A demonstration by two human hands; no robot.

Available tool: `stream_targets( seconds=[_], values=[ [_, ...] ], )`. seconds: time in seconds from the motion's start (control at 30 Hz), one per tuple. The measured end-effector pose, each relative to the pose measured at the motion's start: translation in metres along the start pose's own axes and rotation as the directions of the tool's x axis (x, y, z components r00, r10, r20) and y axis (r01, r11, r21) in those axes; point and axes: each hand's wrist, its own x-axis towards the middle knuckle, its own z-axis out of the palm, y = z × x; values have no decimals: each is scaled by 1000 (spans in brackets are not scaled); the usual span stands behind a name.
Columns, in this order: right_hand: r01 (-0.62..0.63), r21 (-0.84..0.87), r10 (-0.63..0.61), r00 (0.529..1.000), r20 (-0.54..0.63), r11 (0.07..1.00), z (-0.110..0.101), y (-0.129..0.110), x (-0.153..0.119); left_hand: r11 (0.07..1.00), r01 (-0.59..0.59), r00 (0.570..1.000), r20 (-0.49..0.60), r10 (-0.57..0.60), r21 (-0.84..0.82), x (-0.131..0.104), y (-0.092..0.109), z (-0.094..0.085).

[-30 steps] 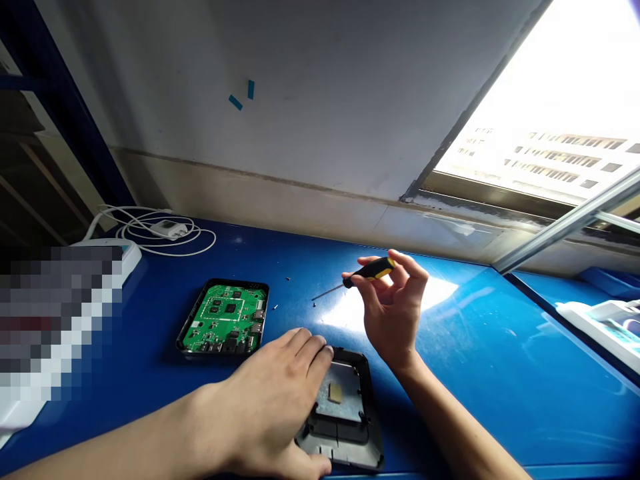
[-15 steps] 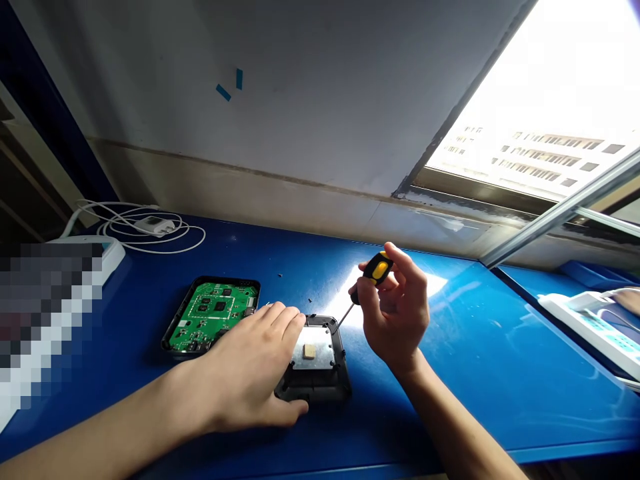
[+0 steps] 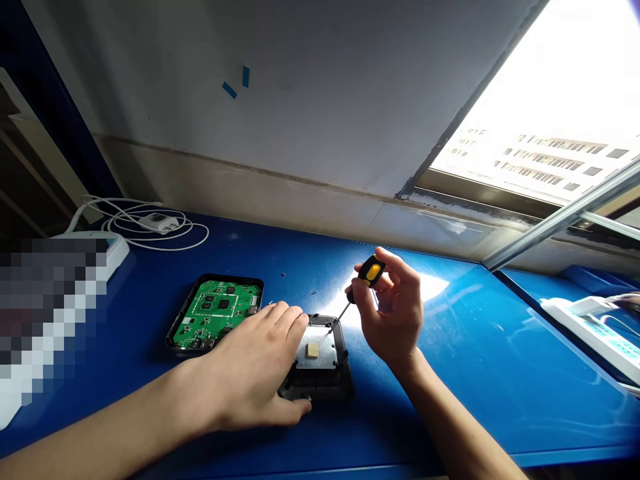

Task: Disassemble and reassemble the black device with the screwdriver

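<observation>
My left hand (image 3: 255, 367) grips the left side of a black plastic cover (image 3: 325, 387), thumb along the near edge and fingers over the far side. Fixed inside that cover is a silvery metal plate (image 3: 323, 361) with a small beige pad (image 3: 312, 351) on it. Between its fingertips, my right hand (image 3: 393, 313) holds a screwdriver (image 3: 371, 272) with a black and yellow handle. The shaft slants down to the left, its tip at the plate's far right corner. Behind my left hand, a green circuit board (image 3: 213, 310) lies in a black housing (image 3: 173, 333), partly covered.
A white charger (image 3: 159, 223) with a coiled cable lies at the back left of the blue table (image 3: 480, 373). Tiny dark pieces (image 3: 283, 274) lie beyond the cover. At the far right is a white power strip (image 3: 595, 330); a pixelated object (image 3: 55, 300) is at left.
The screwdriver has shifted slightly left, its tip moving a little inward at the plate's corner. My left hand keeps its grip on the cover. The whole view has shifted slightly.
</observation>
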Motion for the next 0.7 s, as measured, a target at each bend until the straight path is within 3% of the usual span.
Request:
stream_targets(
  seconds=[0.33, 0.47, 0.6, 0.7],
  values=[
    [26, 126, -29, 999, 18, 992, -5, -13, 7, 1000, -20, 1000, -22, 20, 8, 0, -4, 5],
    [108, 136, -97, 991, -90, 985, -2, -11, 10, 1000, -16, 1000, -16, 16, -6, -1, -5, 6],
    [86, 18, -81, 979, -188, 996, -2, -9, 11, 1000, -17, 1000, -22, 17, -20, -3, -6, 7],
    [81, -9, -81, 978, -193, 997, -2, -12, 11, 1000, -23, 999, -25, 23, -19, -2, -7, 8]
  ],
)
